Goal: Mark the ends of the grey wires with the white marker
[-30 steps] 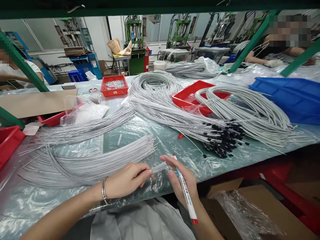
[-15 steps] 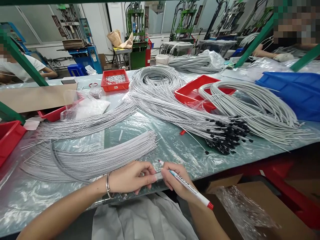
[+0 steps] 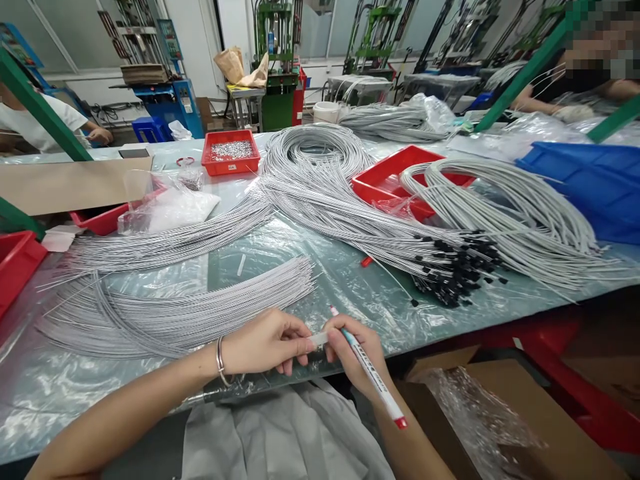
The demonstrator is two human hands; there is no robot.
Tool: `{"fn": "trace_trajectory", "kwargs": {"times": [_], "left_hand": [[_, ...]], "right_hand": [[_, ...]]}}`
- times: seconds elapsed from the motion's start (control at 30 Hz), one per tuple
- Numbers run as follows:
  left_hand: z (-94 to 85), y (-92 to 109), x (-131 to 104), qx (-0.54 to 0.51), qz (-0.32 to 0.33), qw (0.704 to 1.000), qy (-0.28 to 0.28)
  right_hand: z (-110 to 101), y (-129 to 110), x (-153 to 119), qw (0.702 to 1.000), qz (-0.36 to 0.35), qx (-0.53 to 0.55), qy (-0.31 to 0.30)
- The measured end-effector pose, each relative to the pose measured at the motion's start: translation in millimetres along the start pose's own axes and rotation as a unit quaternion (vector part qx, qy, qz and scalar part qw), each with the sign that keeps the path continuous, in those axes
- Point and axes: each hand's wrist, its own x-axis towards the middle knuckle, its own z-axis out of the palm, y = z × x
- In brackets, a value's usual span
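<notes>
My left hand (image 3: 280,341) is closed, its thumb and fingers pinching a short whitish, translucent piece (image 3: 319,339) near the table edge. A red-tipped, white-barrelled marker pen (image 3: 371,370) rests in my right hand (image 3: 354,347), with the tip pointing up and away and the red end toward me. The right fingertips also meet the other end of the whitish piece. Just beyond my left hand lies a fanned bundle of thin grey cables (image 3: 235,307), some passing behind my left wrist. A similar small white piece (image 3: 241,265) lies on the table.
Coiled grey cables (image 3: 320,150) and cables with black ends (image 3: 453,270) cover the middle. Red trays (image 3: 231,167), a clear bag of white material (image 3: 175,212) and a blue bin (image 3: 583,190) stand around. Co-workers sit at far left and far right. A cardboard box (image 3: 540,413) is below right.
The marker has swung more upright and its tip has shifted right, away from the whitish piece. My hands have moved slightly apart, showing more of that piece.
</notes>
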Motion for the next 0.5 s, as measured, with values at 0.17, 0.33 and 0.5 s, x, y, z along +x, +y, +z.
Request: {"fn": "trace_trajectory", "kwargs": {"times": [0.17,0.33,0.5], "left_hand": [[-7.0,6,-3,-0.027,0.008,0.999,0.038],[-6.5,10,0,-0.040,0.007,0.998,0.048],[-2.0,7,5,-0.061,0.021,0.997,0.044]], "right_hand": [[5,2,-4,0.982,-0.132,-0.107,0.077],[17,-1,-9,0.976,-0.156,-0.118,0.095],[16,1,-11,0.967,-0.185,-0.154,0.079]]}}
